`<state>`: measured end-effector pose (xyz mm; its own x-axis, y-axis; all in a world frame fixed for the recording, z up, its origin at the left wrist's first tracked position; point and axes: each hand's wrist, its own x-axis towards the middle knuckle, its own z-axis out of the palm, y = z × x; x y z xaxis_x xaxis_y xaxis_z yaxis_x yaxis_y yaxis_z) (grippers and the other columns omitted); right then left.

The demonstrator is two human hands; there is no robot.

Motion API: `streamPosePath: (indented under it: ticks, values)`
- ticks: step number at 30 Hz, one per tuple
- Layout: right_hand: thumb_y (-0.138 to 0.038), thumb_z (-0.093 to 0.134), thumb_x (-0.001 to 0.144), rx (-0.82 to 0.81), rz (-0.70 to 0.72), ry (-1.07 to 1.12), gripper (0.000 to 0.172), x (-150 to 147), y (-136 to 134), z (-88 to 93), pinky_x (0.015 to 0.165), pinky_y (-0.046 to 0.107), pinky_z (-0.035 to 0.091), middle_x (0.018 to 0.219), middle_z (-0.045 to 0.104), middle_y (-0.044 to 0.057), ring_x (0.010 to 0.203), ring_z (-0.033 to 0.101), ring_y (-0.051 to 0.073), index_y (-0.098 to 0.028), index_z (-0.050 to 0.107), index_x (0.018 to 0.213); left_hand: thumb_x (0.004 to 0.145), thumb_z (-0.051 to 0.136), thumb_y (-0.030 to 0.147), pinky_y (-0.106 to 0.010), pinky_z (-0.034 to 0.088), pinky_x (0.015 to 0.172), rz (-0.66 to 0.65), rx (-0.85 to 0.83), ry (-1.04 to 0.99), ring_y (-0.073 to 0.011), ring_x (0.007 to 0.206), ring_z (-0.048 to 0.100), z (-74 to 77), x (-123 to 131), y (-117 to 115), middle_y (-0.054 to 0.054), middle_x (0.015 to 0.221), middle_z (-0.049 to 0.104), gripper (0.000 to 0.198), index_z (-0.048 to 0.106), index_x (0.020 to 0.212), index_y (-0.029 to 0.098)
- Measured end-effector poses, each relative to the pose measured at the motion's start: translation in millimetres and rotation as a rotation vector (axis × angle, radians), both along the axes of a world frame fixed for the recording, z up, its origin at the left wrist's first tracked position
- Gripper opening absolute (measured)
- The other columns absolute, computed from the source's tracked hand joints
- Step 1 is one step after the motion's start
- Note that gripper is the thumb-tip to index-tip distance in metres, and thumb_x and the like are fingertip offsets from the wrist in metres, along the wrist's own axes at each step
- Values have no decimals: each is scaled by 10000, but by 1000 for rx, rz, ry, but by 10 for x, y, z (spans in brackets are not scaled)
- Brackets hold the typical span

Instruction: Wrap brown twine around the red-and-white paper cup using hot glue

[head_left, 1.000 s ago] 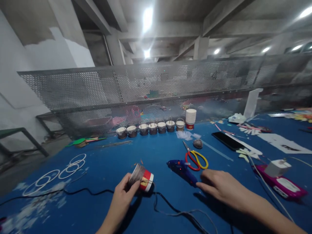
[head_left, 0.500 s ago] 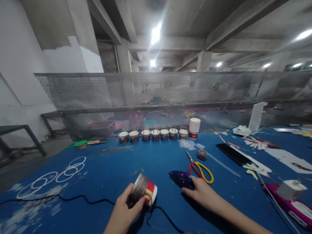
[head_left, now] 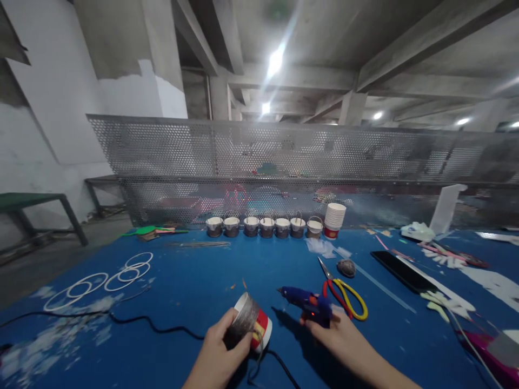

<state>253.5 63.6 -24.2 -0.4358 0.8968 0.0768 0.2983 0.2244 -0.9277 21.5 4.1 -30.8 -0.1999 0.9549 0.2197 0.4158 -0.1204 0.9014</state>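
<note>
— Gripping hard, are they? What is each hand doing?

— Left hand (head_left: 217, 354) is wrapping its fingers around a paper cup (head_left: 252, 325), a clenched grip on its grey-covered side. The cup is lying tilted, its red-and-white end pointing right, at the near edge of the blue worktop (head_left: 194, 281). Right hand (head_left: 338, 337) is grasping a blue glue gun (head_left: 305, 302) by the handle, holding it with the nozzle pointing left, just right of the cup.

— Are cup and gun touching?

— No, they are sitting near each other with a gap of worktop between them. A black cable (head_left: 133, 319) is running in from the left edge and passing under the cup.

— What is lying around them?

— Red-and-yellow scissors (head_left: 344, 294) are lying just beyond the gun, and a small round grey lump (head_left: 346, 267) is resting behind them. Further right a black phone (head_left: 403, 271) is lying flat. On the left, white rings (head_left: 101, 281) are lying overlapped in a loose chain.

— And further back?

— A row of seven small cups (head_left: 265, 227) is standing along the far edge, with a stack of white cups (head_left: 334, 220) at its right end. Behind everything a perforated metal screen (head_left: 284, 156) is running across the worktop.
</note>
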Motion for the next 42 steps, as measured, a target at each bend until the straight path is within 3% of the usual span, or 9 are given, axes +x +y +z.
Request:
streamPosePath:
  ticks: [5,12,23,27,30,36,42]
  values:
    - [-414,586,747,158,23,16,234,-108,-143,-17,585,230,448,702,531,17,645,478,143,-181,587,747,627,612,298,-258,456,580,30,29,16,-191,590,572,-38,1,13,-1,592,627,103,630,631,196]
    - [-416,564,782,236,155,-44,258,-208,-152,-76,536,222,383,627,482,-13,563,423,115,-193,482,683,629,628,293,-263,473,586,76,61,63,-196,590,585,-94,-31,57,-4,597,646,101,648,647,197]
    - [-376,533,799,351,204,-58,190,-92,-159,-441,529,205,389,643,581,11,538,495,112,-190,535,761,669,543,318,-259,486,606,85,56,209,-184,623,608,-236,-43,87,-11,652,674,167,640,707,187]
    - [-360,514,847,429,186,-65,177,-109,-244,-369,534,211,401,647,586,8,532,511,116,-194,538,788,715,545,297,-245,471,570,39,74,272,-157,578,566,-91,-9,26,10,601,624,131,598,667,187]
    - [-377,506,881,382,124,-82,219,-101,-344,-260,560,220,416,650,588,7,556,524,122,-194,535,763,736,540,277,-241,465,586,17,67,295,-149,599,565,-4,18,-17,8,629,625,123,601,684,183]
    - [-378,520,875,286,99,-98,242,-92,-410,-117,549,227,406,633,587,2,544,522,119,-190,541,725,750,534,252,-245,452,594,-16,46,308,-137,593,559,20,40,-23,7,639,626,117,603,702,171]
    - [-346,530,858,320,104,-83,237,-106,-397,-125,487,214,367,573,559,-11,479,478,99,-189,518,679,752,536,241,-250,453,602,-13,63,313,-142,611,573,21,41,-18,-5,668,650,110,609,711,169]
